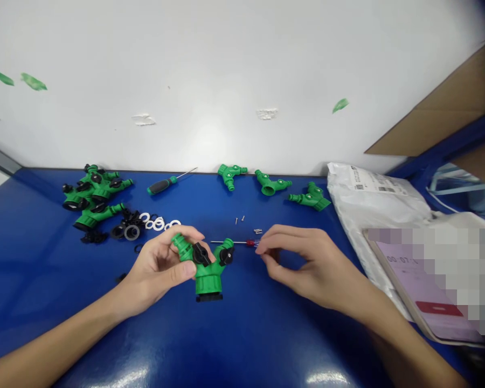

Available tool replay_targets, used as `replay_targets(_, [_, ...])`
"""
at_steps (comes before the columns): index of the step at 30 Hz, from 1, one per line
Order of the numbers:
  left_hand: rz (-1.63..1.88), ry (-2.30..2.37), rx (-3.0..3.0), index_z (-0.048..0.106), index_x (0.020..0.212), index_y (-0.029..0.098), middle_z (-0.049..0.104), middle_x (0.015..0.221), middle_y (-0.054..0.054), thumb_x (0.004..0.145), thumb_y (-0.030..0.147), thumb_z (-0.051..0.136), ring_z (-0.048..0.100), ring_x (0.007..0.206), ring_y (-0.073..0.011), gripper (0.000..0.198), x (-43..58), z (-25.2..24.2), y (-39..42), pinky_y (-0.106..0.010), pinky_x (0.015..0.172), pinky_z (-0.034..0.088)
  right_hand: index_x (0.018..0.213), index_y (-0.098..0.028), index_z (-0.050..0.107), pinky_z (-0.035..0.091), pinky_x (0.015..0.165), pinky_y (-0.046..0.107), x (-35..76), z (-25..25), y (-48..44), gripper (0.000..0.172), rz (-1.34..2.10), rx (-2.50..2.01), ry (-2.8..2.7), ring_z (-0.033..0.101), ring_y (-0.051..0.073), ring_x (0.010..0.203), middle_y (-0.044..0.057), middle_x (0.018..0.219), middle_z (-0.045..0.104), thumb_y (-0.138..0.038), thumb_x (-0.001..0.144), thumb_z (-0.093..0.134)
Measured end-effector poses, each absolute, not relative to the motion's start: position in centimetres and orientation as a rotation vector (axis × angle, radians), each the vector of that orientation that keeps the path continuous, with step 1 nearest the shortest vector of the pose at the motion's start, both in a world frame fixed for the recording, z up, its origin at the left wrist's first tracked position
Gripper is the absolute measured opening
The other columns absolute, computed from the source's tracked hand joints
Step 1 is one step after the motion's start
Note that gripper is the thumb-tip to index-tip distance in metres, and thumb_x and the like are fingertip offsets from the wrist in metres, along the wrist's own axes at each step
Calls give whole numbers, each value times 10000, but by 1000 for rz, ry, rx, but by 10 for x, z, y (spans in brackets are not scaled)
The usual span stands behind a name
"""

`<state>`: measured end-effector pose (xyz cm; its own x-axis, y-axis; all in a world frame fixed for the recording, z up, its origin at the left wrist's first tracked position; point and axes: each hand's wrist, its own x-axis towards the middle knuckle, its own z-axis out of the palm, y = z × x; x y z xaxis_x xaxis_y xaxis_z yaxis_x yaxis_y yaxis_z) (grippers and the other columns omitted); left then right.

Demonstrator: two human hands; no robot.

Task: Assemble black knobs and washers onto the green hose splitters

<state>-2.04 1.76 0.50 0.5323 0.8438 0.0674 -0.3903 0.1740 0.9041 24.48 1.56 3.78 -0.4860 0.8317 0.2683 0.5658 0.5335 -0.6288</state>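
Note:
My left hand (157, 269) holds a green Y-shaped hose splitter (208, 280) between thumb and fingers. The splitter has two black valve knobs and a black ring at its wide end, which points down toward me. My right hand (303, 258) is closed in a pinch at the handle end of a small screwdriver (249, 243) with a red and clear handle. Its thin shaft points left, behind the splitter; the fingers hide part of the handle. Just beyond that hand lie several small screws (257, 231), with two more screws (240, 219) farther back.
Assembled green splitters (95, 188) are heaped at the back left, near black fittings (131, 223) and white washers (158, 223). A larger screwdriver (164, 185) and bare green splitter bodies (272, 183) lie along the wall. A white plastic parcel (372, 199) and a phone (420, 291) are at right.

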Motion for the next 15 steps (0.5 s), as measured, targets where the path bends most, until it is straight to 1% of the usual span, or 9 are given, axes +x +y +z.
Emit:
replay_targets(3, [911,549,1157,649,1115,248,707,980,-23,877,233,714,654,898,-121,247,-20,3,12,-199,797,531,853,-189,712,524,620,241,237,44,13,111,776,-936,-1920,661,133,692,21,799,711,-92,849,659])
replay_targets(5, [884,596,1216,639,1110,247,700,965,-27,873,233,716,657,875,-132,249,-18,3,7,-212,767,535,875,-197,732,535,634,246,230,45,8,137,798,-857,-1839,667,132,700,18,789,719,-73,836,691])
replay_targets(8, [862,656,1265,634,1093,232,688,944,-33,869,232,715,660,835,-144,239,-13,4,0,-232,733,541,906,-191,746,544,657,244,218,43,0,181,824,-750,-1837,671,120,699,21,806,729,-36,821,706])
replay_targets(11, [869,689,1284,638,1049,228,678,928,-21,866,209,712,653,827,-129,198,-10,5,-6,-226,757,536,910,-172,748,546,640,235,211,42,-5,163,851,-726,-1851,663,115,685,32,804,725,-39,826,706])
replay_targets(15, [868,720,1317,647,1010,222,679,932,-22,855,181,714,648,837,-124,173,-10,5,-9,-220,779,531,887,-173,748,551,658,230,209,41,-6,133,825,-771,-1910,659,108,678,26,799,726,-60,845,693])
